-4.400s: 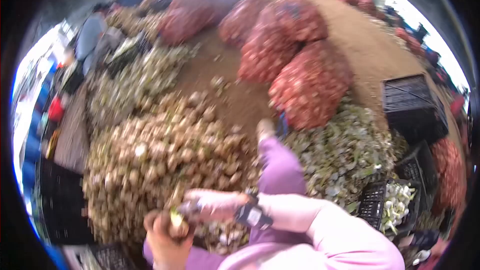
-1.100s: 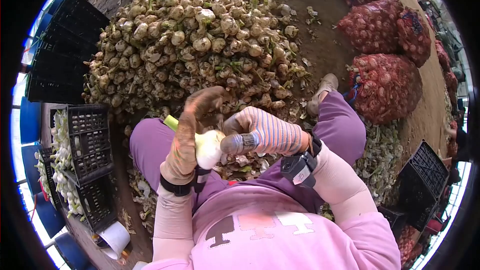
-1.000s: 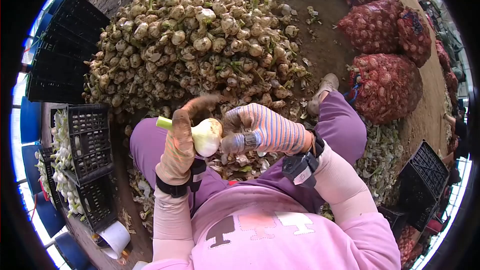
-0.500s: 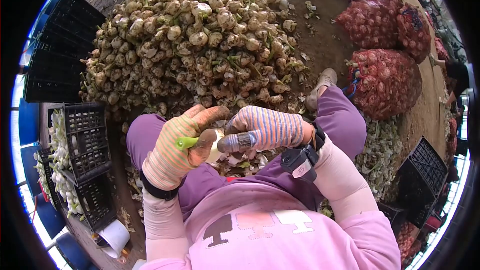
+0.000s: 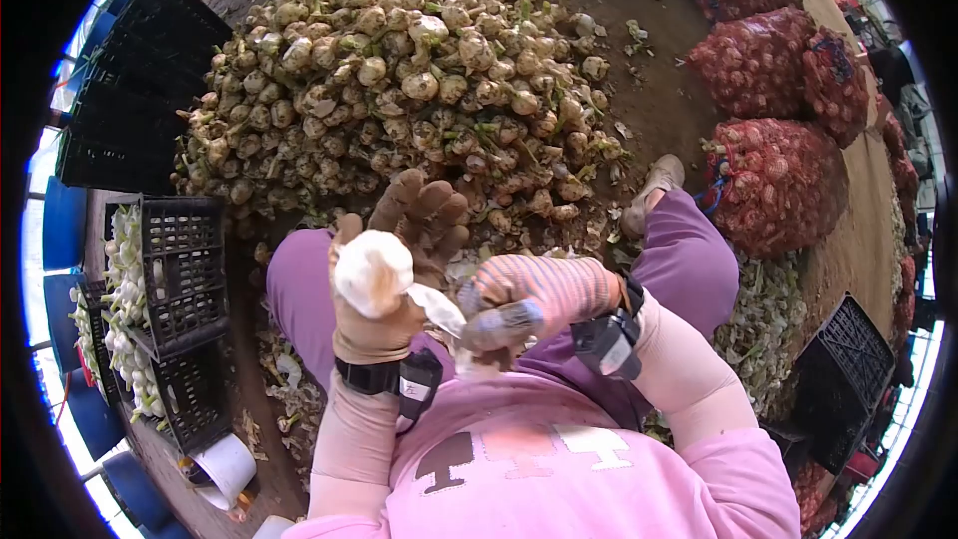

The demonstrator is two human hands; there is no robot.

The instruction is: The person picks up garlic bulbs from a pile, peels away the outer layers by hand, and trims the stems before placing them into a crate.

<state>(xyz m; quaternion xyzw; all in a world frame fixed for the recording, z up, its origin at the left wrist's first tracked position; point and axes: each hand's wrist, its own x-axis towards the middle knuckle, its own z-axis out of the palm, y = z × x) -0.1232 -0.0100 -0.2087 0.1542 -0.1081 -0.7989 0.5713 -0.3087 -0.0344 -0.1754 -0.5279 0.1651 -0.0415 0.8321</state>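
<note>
My left hand (image 5: 414, 225), in a soiled glove, is turned palm up with its fingers spread and lightly curled. A white garlic bulb (image 5: 374, 272) with a brownish patch rests on the heel of that palm, near the thumb. My right hand (image 5: 539, 297), in a striped glove, is closed just beside it. Its thumb and fingers pinch a strip of white garlic skin (image 5: 437, 309) that stretches from the bulb. Beyond both hands lies a large heap of dirty garlic bulbs (image 5: 399, 90) with short green stems.
Black crates (image 5: 185, 269) of white bulbs stand at left, beside a white bucket (image 5: 228, 467). Stacked dark crates (image 5: 140, 85) are farther back. Red net sacks (image 5: 783, 185) of bulbs sit at right, near another black crate (image 5: 843, 369). Peelings (image 5: 758, 334) litter the floor.
My left hand has rolled from back up to palm up, and its fingers have spread. The bulb shows white on the palm now; the green stem is out of sight. My right hand has shifted slightly right and down.
</note>
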